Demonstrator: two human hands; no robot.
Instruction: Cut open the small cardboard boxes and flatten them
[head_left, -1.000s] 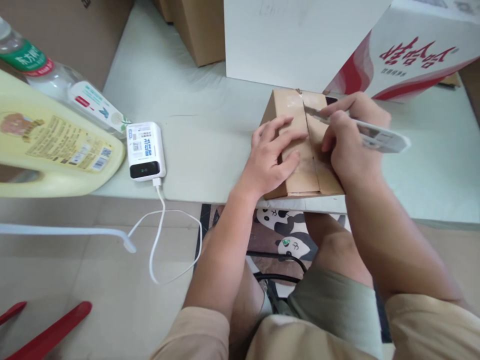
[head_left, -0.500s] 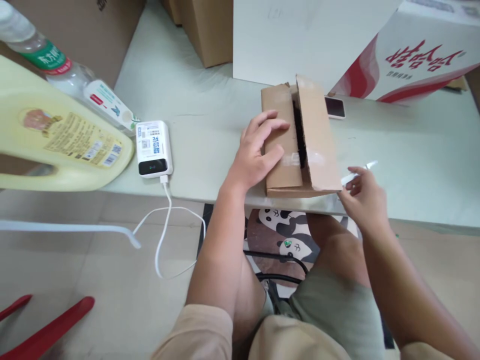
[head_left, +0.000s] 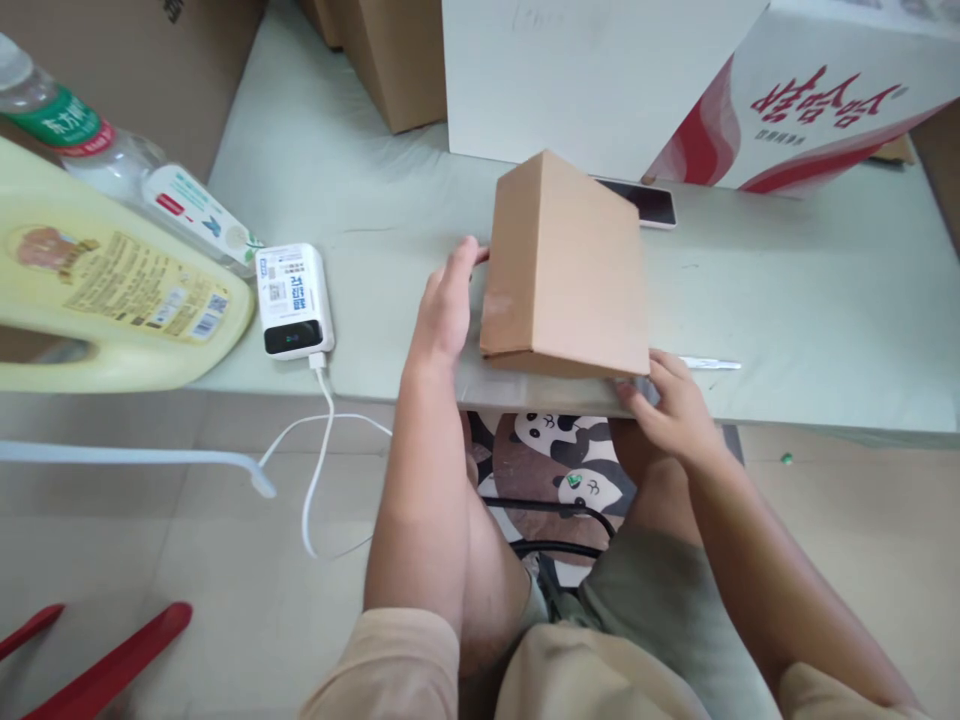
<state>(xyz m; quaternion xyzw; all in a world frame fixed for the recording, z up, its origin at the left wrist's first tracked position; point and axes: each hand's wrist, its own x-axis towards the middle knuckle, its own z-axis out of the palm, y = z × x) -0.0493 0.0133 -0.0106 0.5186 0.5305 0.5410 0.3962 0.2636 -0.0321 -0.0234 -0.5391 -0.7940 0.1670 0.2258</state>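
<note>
A small brown cardboard box (head_left: 589,265) stands tilted near the table's front edge, showing smooth closed faces; its flaps are out of sight. At its front right corner, my right hand (head_left: 671,405) grips the cardboard, thumb toward me and fingers partly hidden behind the edge. My left hand (head_left: 448,305) is upright along the box's left side with fingers extended, a fingertip close to the cardboard; whether it touches is unclear. A slim white penlike tool (head_left: 711,363) lies on the table just right of my right hand.
A phone (head_left: 645,203) lies partly behind the box, before a large white carton (head_left: 585,80) and a red-and-white carton (head_left: 817,110). Left are a white power bank (head_left: 294,300) with a cable, a yellow jug (head_left: 120,290) and a clear bottle (head_left: 127,165). Below is tiled floor.
The box has been turned over, so its flaps no longer show. My right hand has released the white tool onto the table and taken the box's corner. My left hand has moved off the top.
</note>
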